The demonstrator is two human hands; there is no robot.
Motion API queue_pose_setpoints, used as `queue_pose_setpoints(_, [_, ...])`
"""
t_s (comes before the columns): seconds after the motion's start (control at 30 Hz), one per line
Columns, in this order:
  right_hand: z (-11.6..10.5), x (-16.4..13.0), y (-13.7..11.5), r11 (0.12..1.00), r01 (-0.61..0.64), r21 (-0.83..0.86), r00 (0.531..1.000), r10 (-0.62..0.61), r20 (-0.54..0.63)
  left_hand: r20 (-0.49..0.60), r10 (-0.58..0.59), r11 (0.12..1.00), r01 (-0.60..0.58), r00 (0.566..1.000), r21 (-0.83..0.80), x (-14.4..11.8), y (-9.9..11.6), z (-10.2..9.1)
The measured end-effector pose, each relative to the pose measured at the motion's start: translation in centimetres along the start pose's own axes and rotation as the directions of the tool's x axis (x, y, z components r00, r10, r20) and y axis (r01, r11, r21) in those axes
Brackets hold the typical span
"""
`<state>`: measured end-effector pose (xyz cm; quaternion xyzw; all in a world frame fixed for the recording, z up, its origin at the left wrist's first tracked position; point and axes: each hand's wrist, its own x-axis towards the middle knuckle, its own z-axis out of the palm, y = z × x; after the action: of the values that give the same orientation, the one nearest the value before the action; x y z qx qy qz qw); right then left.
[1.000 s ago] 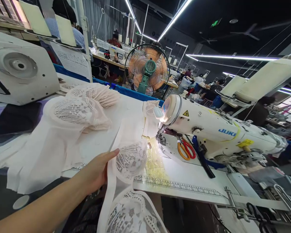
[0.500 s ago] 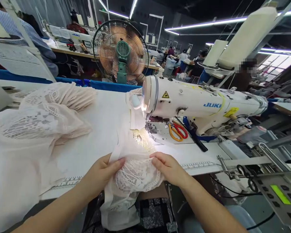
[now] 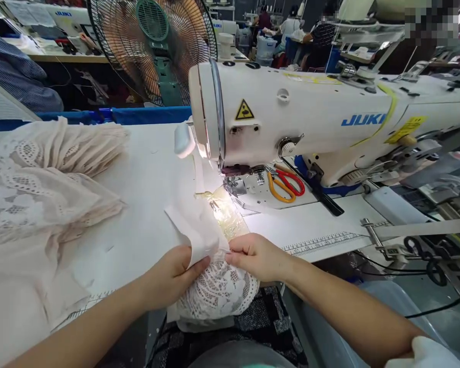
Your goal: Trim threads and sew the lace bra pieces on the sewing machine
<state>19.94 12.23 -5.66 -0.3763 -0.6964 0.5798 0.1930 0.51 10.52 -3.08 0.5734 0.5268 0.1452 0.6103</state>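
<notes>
A pale pink lace garment piece (image 3: 224,289) hangs over the table's front edge, held between both hands. My left hand (image 3: 172,276) pinches its plain fabric edge, thumb on top. Close beside it, my right hand (image 3: 255,255) pinches the lace border between thumb and fingertips. A strip of plain fabric (image 3: 199,225) stands up from my left fingers toward the sewing machine (image 3: 299,107). Beyond the hands, the lit presser foot (image 3: 235,186) sits above a shiny yellowish plate (image 3: 226,212). The cloth's underside is hidden.
A heap of pink lace fabric (image 3: 49,179) covers the table's left. Red-handled scissors (image 3: 291,182), orange-handled scissors (image 3: 279,189) and a black tool (image 3: 325,202) lie under the machine arm. A fan (image 3: 153,46) stands behind, and a person's striped sleeve (image 3: 15,71) shows at left.
My view has moved closer and lower to the machine. My hands have come nearer together on the lace, and the plain strip is now folded up by my left hand.
</notes>
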Motion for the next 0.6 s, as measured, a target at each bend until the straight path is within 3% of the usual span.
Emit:
queue_pose_setpoints(0.1, [0.1,0.2,-0.1,0.999,0.002,-0.036,1.0,-0.003,-0.011,-0.011,-0.024,1.0,0.024,1.0,-0.018,0.3,0.4,0.2])
queue_pose_setpoints(0.2, [0.3,0.3,-0.3,0.998,-0.042,-0.056,0.998,0.04,-0.052,-0.094,-0.015,1.0,0.017,0.995,0.021,0.2,0.5,0.8])
queue_pose_setpoints(0.3, [0.7,-0.3,-0.3,0.996,-0.058,-0.066,0.977,0.044,-0.208,-0.23,-0.014,1.0,0.016,0.973,0.007,-0.7,0.3,2.1])
queue_pose_setpoints(0.37, [1.0,-1.3,-0.2,0.997,-0.034,-0.074,0.947,0.008,-0.322,-0.263,-0.068,0.99,0.031,0.963,-0.14,-1.6,0.1,3.3])
queue_pose_setpoints(0.43, [1.4,-2.9,0.1,0.995,-0.022,-0.098,0.926,-0.016,-0.376,-0.183,-0.161,0.914,0.076,0.97,-0.399,-2.6,0.0,4.7])
queue_pose_setpoints(0.5, [1.7,-5.2,0.5,0.994,-0.031,-0.104,0.912,-0.014,-0.409,-0.041,-0.233,0.766,0.158,0.972,-0.623,-3.3,0.0,5.8])
queue_pose_setpoints(0.6, [2.5,-8.7,1.5,0.999,-0.033,0.035,0.881,0.045,-0.47,0.109,-0.263,0.583,0.248,0.959,-0.774,-3.6,-0.1,6.4])
